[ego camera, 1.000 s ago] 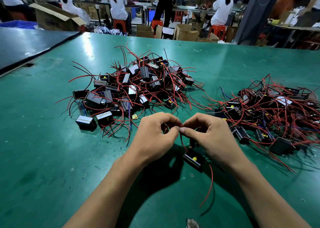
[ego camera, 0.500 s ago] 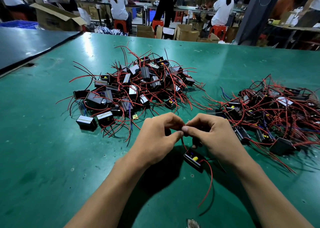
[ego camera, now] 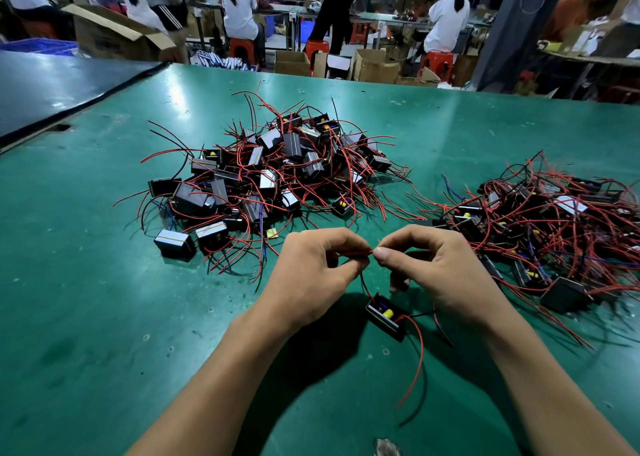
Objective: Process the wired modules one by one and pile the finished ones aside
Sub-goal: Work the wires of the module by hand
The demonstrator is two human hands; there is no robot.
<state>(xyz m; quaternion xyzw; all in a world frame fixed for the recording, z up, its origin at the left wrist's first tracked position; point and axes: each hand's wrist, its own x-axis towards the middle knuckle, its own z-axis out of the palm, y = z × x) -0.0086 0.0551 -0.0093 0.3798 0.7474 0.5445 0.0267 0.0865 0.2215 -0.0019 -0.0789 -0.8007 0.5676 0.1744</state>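
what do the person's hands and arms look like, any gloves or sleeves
No gloves: the left hand and right hand are bare, with no rings or watch showing. No sleeves reach the forearms in view. The right thumbnail is short and unpainted.

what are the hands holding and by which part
The left hand and right hand pinch the red wire of one module; its body is ungripped.

Left grip (ego camera: 311,272) and right grip (ego camera: 440,268) meet at the fingertips, both pinching, forearms angled inward.

Head view, forward and down, close over the hands (ego camera: 367,268).
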